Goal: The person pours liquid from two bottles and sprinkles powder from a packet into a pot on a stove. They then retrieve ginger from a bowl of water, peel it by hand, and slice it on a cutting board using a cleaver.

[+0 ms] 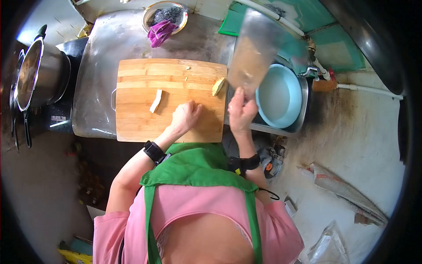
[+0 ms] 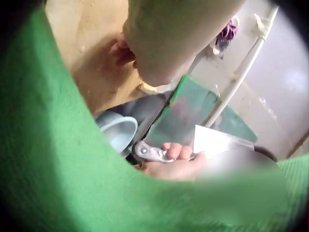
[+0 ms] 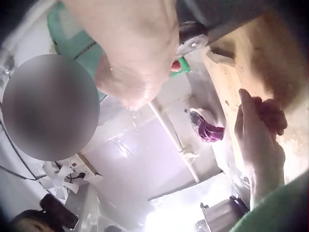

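Note:
My right hand grips the metal handle of a cleaver, to the right of the wooden cutting board. Its broad blade is raised and motion-blurred, overlapping the green sheet and basin edge in the head view. At the board's near middle rests my left hand, fingers curled under; nothing shows in its grasp in the right wrist view. A cream-white strip lies left of that hand. A yellowish chunk sits by the board's right edge, and small crumbs lie farther back.
To the right, a light-blue basin sits in a metal sink, with a tap beyond it. Behind the board is a bowl with steel wool and a purple cloth. A pot stands on the left.

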Available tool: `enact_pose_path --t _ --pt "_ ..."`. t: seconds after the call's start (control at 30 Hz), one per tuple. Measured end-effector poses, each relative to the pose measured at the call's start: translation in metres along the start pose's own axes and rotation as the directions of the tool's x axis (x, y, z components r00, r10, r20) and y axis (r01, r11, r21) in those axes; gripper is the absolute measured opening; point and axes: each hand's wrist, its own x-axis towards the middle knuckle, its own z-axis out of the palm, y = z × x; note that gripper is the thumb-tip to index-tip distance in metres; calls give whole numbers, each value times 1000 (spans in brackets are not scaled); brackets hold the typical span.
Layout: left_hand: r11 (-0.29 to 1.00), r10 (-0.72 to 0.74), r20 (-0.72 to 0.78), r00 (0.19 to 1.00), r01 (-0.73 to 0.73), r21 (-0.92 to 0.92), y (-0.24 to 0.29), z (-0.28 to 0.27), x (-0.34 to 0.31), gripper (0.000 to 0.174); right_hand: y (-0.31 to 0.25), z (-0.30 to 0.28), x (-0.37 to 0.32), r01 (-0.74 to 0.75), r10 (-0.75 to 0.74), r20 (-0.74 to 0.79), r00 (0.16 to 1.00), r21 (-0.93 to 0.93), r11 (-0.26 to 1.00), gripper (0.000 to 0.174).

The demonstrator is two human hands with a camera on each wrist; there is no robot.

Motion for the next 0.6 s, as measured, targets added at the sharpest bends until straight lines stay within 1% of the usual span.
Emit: enact_pose_path --t 0.03,0.1,0.13,0.2,0.23,0.27,0.3,0.33,0.37,0.4,0.43,0.47,0.5,0.53,0.57,0.6 --pt "1000 7 3 1000 -7 3 2 2 5 34 3 -6 4 -7 9 -27 1000 51 999 15" --pt "974 199 -156 968 -179 136 29 1 14 31 -4 -15 14 -43 53 -51 997 185 982 14" --pt "973 206 -153 966 -186 138 37 8 21 31 -10 -16 15 -90 107 -54 993 251 964 14" --pt "943 318 -270 909 -276 184 47 20 41 30 -7 -16 10 -109 127 -62 990 237 965 15" --pt "941 324 -269 907 -281 188 46 22 49 30 -2 -17 6 -135 153 -68 986 223 965 16" --pt "945 290 -222 931 -242 222 42 24 58 29 5 -18 2 -163 179 -69 982 185 969 17" --pt "944 252 -175 952 -203 259 36 26 64 29 15 -20 -1 -162 179 -75 981 190 968 17" --pt "944 270 -204 941 -217 248 28 27 69 29 25 -22 -5 -174 185 -58 981 160 972 17" --pt "942 270 -198 942 -216 257 25 19 66 29 31 -23 -9 -189 195 -37 980 132 973 16" --pt "954 280 -170 945 -255 156 25 6 59 29 25 -24 -11 -244 249 -2 969 174 954 16" --pt "956 294 -145 945 -290 51 24 -6 53 28 25 -24 -11 -250 254 -1 967 182 951 16" --pt "961 275 -112 955 -271 51 21 -16 49 25 26 -23 -11 -247 245 33 969 168 954 16" --pt "963 268 -110 957 -264 54 15 -23 45 25 26 -24 -11 -245 236 72 969 151 958 16" --pt "977 132 50 990 -121 -177 9 -31 41 29 25 -24 -11 -284 268 115 957 152 947 17" --pt "926 32 231 972 59 -374 2 -39 39 33 19 -21 -11 -299 285 108 952 147 943 18" --pt "926 25 227 974 63 -371 -1 -41 37 33 18 -17 -12 -302 286 115 951 152 941 18"
